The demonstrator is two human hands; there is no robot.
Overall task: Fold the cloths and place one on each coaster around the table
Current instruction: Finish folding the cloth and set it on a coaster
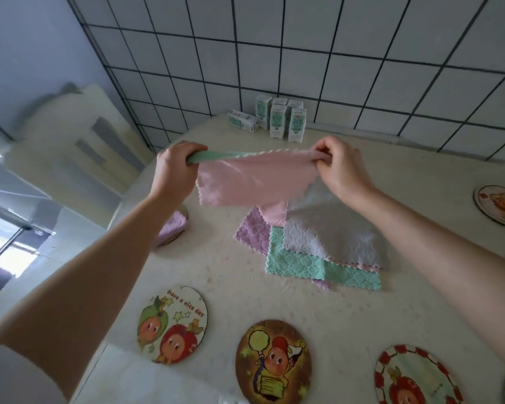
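Backdrop: white tiled wall [303, 53] behind a cream-covered worktop [362, 310]; small cartons [277, 121] stand at its far edge.
Head view, cloth in hand: pink cloth [245, 182], with green showing at its left corner, hangs in the air, stretched between both hands; its lower edge is just over the pile of cloths [318, 243].
Left hand [175, 167]: fingers [193, 148] curled round one top corner.
Right hand [341, 164]: fingers [324, 147] pinching the other top corner.
Coasters: bare along the near edge are the left coaster [174, 325], middle coaster [273, 361] and red-rimmed coaster [414, 377], with a far coaster [499, 205] at the right.
Done so far: a folded lilac cloth [174, 228] lies on a coaster at the left, partly hidden by the forearm.
Risk: the cloth sags in the middle, so the corners may meet unevenly and skew the fold. The dangling edge could also drag the pile askew.
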